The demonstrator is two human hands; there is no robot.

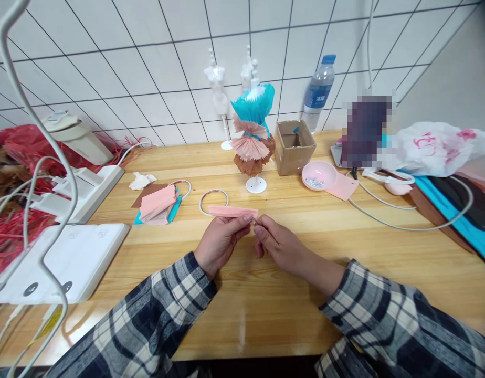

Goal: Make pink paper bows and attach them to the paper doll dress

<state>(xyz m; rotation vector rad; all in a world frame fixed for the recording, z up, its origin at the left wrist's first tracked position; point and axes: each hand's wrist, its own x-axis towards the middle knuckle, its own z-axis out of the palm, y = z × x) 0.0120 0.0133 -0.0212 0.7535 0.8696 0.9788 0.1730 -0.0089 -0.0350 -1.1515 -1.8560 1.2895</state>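
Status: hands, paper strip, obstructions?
Left hand pinching pink paper strip. Right hand pinched closed near strip's right end, contact unclear. Paper-dressed mannequin stands beyond, not blocking.

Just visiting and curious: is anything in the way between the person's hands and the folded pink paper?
Nothing visible is: the left hand holds the folded pink paper, and the right hand is close by its right end.

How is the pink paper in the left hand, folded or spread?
Not spread wide: the pink paper shows as a narrow strip in the left hand. Whether it is folded or cut narrow, I cannot tell.
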